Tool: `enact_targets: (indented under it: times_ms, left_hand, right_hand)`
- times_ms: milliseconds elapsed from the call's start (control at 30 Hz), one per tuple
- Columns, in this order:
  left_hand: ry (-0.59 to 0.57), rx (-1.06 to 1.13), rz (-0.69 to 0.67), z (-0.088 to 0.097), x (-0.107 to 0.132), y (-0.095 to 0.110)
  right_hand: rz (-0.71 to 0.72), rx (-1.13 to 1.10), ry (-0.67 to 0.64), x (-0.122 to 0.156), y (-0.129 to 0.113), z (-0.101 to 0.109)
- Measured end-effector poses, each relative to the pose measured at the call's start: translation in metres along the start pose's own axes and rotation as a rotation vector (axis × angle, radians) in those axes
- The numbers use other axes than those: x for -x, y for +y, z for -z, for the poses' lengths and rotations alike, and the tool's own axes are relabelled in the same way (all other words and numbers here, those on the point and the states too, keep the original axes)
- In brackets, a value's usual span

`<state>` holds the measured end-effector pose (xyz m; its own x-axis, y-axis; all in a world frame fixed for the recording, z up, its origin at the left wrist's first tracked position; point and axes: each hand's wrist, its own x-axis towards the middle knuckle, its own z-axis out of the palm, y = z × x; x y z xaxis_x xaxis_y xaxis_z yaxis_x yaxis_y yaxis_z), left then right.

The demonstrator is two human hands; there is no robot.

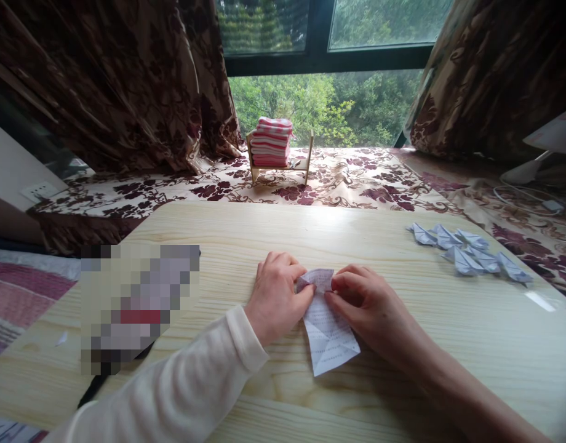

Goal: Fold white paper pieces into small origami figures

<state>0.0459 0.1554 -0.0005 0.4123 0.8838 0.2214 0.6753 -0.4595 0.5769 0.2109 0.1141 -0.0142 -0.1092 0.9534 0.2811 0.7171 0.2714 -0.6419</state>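
A creased strip of printed paper (pixel 330 335) lies on the pale wooden table (pixel 218 231), with its lower end spread towards me. My left hand (pixel 278 295) pinches the paper's upper left edge between thumb and fingers. On the opposite edge my right hand (pixel 363 298) has its thumb and forefinger closed on the paper. Fold lines cross the lower part of the sheet, and rows of small print run over it. The fingers partly cover its upper part.
Several folded paper pieces (pixel 467 261) sit at the table's right. A blurred-out object (pixel 142 307) with a dark strap lies at the left, near a small paper scrap (pixel 61 338). Behind, a small wooden rack (pixel 306 165) holds stacked pink-and-white cloths (pixel 271 144) on the sill.
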Motion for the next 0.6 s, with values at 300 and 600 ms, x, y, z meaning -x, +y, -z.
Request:
enact_targets:
  times_ms: [300, 600]
  left_hand:
    - [0.014, 0.051, 0.026, -0.001, 0.002, 0.001]
    - [0.079, 0.087, 0.022, -0.001, 0.015, 0.002]
  right_hand:
    - [-0.011, 0.038, 0.019, 0.000, -0.002, 0.000]
    - [-0.001, 0.113, 0.066, 0.001, -0.002, -0.002]
